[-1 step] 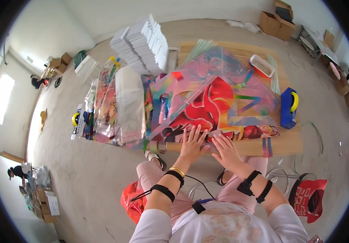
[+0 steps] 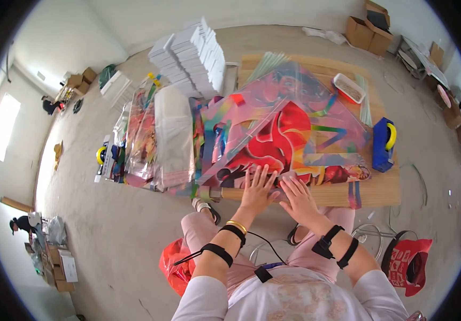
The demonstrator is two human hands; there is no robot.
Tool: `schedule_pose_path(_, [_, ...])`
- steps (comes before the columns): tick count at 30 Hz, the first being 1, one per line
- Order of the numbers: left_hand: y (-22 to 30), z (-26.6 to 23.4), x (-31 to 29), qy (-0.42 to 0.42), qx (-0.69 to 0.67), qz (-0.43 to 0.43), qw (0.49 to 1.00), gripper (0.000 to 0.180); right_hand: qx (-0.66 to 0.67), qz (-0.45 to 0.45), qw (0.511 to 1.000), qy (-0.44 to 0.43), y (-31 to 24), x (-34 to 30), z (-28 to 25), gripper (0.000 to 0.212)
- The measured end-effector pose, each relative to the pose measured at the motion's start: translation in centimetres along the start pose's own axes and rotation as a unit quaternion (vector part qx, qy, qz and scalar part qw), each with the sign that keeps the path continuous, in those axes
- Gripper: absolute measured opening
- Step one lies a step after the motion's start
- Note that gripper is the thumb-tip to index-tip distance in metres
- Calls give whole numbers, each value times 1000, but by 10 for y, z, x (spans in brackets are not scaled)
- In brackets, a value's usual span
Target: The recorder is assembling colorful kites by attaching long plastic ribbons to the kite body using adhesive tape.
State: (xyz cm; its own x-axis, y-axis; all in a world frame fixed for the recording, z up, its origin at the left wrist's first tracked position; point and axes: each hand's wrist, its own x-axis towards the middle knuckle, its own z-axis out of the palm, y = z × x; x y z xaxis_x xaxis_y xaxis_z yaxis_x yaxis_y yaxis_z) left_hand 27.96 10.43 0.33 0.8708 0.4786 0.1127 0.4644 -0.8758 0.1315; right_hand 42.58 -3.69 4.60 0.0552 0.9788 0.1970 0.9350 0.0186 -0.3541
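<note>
Your left hand (image 2: 257,191) rests palm down on the near edge of the printed plastic sheet (image 2: 284,134), its fingers fanned apart; your right hand (image 2: 296,196) lies flat just beside it at 3 o'clock, fingers slightly parted, and neither pinches anything. From your hands, the sheet reaches out toward 12 o'clock, thin, glossy and partly see-through, with bold red, pink and orange areas and a corner pointing away from you. A strip of pale wood grain along the bench (image 2: 385,187) gives you room from 3 to 4 o'clock, between the sheet and the front edge, where a striped ribbon (image 2: 354,196) drapes over. At 2 o'clock, near the right edge, a blue tape dispenser (image 2: 380,156) carries a yellow roll. Toward 1 o'clock you have an oblong white-rimmed tray (image 2: 346,94), with slender pale-green strips (image 2: 365,104) just beyond it. Your left side is tighter: smooth, milky clear bags (image 2: 173,136) lie at 10 o'clock, overlapping crinkled plastic packets (image 2: 140,139), and a tall stack of flat white pieces (image 2: 190,59) rises at 11 o'clock.
</note>
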Motion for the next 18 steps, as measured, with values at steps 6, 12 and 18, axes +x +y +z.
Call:
schedule_pose_path(6, [23, 9, 6, 9, -14, -31, 999, 73, -8, 35, 999, 12, 10, 4, 11, 65])
schedule_pose_path(12, [34, 6, 6, 18, -32, -47, 998, 71, -44, 50, 998, 5, 24, 0, 10, 66])
schedule_pose_path(18, [27, 5, 1, 29, -62, -42, 997, 72, -69, 66, 995, -26, 27, -3, 19, 70])
